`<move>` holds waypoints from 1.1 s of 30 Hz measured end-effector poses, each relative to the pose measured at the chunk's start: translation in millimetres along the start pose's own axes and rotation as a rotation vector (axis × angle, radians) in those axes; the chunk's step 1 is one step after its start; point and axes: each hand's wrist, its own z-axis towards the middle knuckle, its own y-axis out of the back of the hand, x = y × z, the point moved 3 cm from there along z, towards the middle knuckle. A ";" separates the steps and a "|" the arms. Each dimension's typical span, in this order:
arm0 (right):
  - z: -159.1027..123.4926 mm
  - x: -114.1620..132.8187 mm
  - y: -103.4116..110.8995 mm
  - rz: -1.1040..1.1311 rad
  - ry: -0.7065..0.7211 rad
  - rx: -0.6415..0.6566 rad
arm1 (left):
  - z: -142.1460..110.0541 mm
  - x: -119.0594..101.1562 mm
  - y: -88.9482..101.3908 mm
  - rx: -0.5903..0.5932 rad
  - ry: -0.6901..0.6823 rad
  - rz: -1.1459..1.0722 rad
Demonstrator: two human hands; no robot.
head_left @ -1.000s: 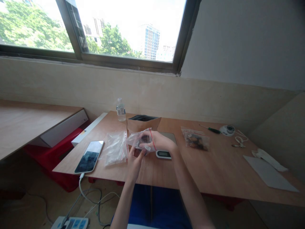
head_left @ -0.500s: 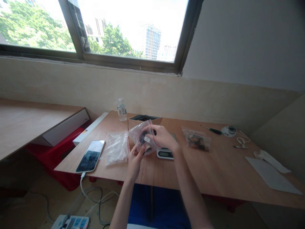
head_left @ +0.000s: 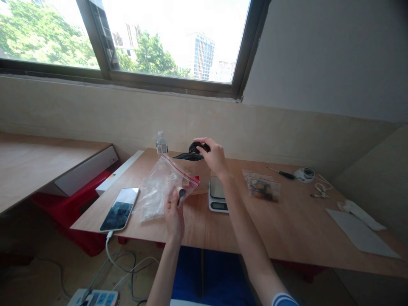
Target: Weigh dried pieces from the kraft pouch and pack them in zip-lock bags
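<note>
My left hand [head_left: 174, 219] is closed on a clear zip bag [head_left: 167, 170] with a red seal line, gripping its lower part. Inside the bag, near my thumb, is a small item with a round dark end [head_left: 181, 192]. My right hand [head_left: 214, 156] pinches a dark, glossy object [head_left: 194, 147] whose kind I cannot make out. It is held just above the black-lined opening of a tan container [head_left: 204, 170]. Flat clear bags [head_left: 152, 207] lie under and beside the held bag. A small digital scale [head_left: 218, 206] stands near my right forearm.
To the right lie a filled zip bag [head_left: 263, 189], a green-handled screwdriver [head_left: 287, 174], a white dome camera [head_left: 304, 174] and a white sheet [head_left: 361, 233]. A phone [head_left: 120, 209] on its cable lies at the left edge, and a water bottle [head_left: 162, 143] stands behind.
My right hand has left the zip bag and moved up and away to the container's opening, carrying the dark object. My left hand has shifted slightly left with the bag.
</note>
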 end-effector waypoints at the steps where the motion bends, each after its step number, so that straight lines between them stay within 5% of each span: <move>1: 1.0 -3.3 -6.5 -0.004 0.018 0.031 | -0.4 1.3 -0.1 0.007 -0.005 0.003; 15: -19.8 2.0 -18.6 0.099 0.148 0.232 | 4.0 5.1 4.8 0.026 -0.011 0.011; 22: -21.9 0.5 -15.9 -0.051 0.124 0.150 | 3.3 0.5 4.2 0.046 -0.031 -0.009; 26: -28.8 9.3 -5.5 0.040 0.084 0.075 | 2.2 -4.7 0.7 0.121 -0.047 -0.034; 33: -47.6 10.5 -7.6 0.200 -0.130 0.415 | -3.3 -4.4 -2.8 0.201 0.012 0.032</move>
